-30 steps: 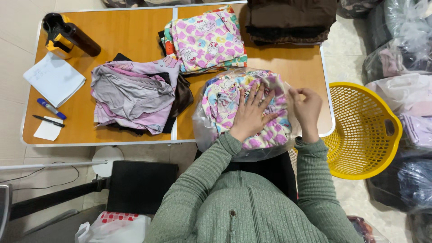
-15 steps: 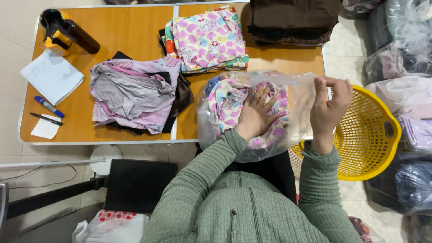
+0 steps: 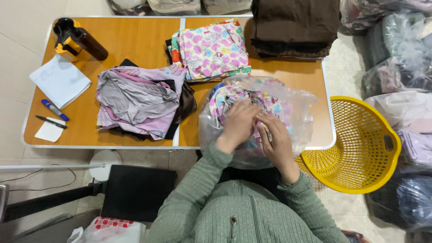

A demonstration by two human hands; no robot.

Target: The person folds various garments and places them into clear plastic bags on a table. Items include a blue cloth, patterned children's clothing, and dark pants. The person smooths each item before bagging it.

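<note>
Your left hand [image 3: 238,123] and right hand [image 3: 276,139], both flat with fingers spread, pressing the clear plastic bag [image 3: 301,112] of patterned clothes [image 3: 225,96], at the wooden table [image 3: 139,40] front edge, yellow basket [image 3: 360,148] right of table.

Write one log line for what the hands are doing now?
left hand: on clear bag | right hand: on bag | inside: patterned clothes | place: table edge

It looks like a small garment packing workroom. Folded clothes [image 3: 211,49] stack on a folding table [image 3: 135,40]. Bagged garments [image 3: 396,58] pile beside a yellow basket [image 3: 360,148].
</note>
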